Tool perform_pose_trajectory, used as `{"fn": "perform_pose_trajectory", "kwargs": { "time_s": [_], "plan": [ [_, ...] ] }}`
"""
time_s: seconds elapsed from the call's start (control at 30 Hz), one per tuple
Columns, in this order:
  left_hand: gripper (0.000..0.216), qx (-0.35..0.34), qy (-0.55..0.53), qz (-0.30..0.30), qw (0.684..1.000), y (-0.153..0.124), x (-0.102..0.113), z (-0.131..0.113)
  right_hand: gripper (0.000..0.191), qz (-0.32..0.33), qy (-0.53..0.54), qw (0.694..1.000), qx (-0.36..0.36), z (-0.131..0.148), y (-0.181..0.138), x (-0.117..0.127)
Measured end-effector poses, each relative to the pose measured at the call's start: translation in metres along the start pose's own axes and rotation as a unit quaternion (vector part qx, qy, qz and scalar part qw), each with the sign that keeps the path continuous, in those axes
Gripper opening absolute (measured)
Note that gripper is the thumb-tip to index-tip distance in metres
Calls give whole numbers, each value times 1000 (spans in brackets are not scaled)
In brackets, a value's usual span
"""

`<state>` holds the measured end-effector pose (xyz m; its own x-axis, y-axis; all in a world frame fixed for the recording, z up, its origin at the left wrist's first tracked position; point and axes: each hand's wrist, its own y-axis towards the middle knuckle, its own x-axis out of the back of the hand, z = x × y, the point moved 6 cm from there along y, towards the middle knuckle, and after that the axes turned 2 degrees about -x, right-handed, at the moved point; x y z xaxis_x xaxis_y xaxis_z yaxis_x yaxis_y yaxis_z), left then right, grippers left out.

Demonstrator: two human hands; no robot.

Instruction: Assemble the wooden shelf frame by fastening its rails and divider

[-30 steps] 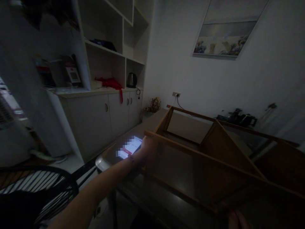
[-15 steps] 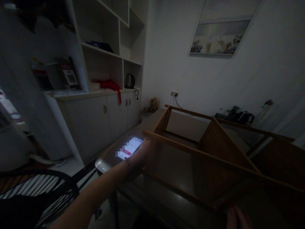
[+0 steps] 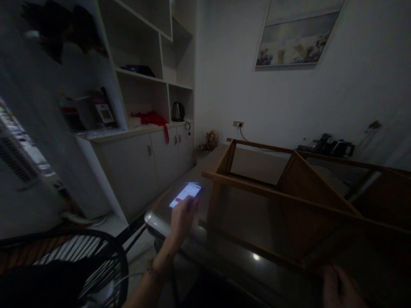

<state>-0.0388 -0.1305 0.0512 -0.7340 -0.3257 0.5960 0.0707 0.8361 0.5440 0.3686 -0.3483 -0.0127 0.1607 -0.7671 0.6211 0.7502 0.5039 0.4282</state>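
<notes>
A smartphone [image 3: 181, 193] with a lit screen lies on the brown table. My left hand [image 3: 183, 214] is over its lower right edge, fingers reaching onto the screen and slightly blurred; it does not grip the phone. Just to the right, a brown wooden frame [image 3: 257, 191] with shelf-like panels rests on its side across the table. My right hand [image 3: 342, 287] is at the bottom right by the frame's near edge, thumb and fingers curled together. What it holds, if anything, is lost in the dark.
A black slatted chair [image 3: 105, 239] stands at the left, close to the rounded table corner [image 3: 152, 220]. White cabinets with shelves hold a kettle [image 3: 178, 112] and a red cloth [image 3: 152, 118]. Behind the frame stands a dark pot [image 3: 342, 147].
My left hand has moved off the end of the wooden frame and over the phone. The view has shifted slightly left. My right hand stays near the frame's near edge.
</notes>
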Motion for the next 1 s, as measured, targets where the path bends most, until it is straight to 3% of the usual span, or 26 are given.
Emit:
{"fn": "perform_pose_trajectory", "kwargs": {
  "time_s": [0.13, 0.27, 0.77, 1.0],
  "plan": [
    [34, 29, -72, 58, 995, -48, -22, 22, 48, 25, -5, 1000, -8, 3, -1, -4],
    [26, 39, -98, 53, 993, -73, -29, 36, 51, 34, -10, 999, -1, 5, -1, -7],
    [29, -47, -25, 42, 998, -81, 3, 22, 46, 2, -32, 998, 51, 23, -4, 1],
    [21, -43, 35, 74, 996, -92, -2, 21, 48, 14, -17, 999, 47, 21, -4, -1]
  ]
}}
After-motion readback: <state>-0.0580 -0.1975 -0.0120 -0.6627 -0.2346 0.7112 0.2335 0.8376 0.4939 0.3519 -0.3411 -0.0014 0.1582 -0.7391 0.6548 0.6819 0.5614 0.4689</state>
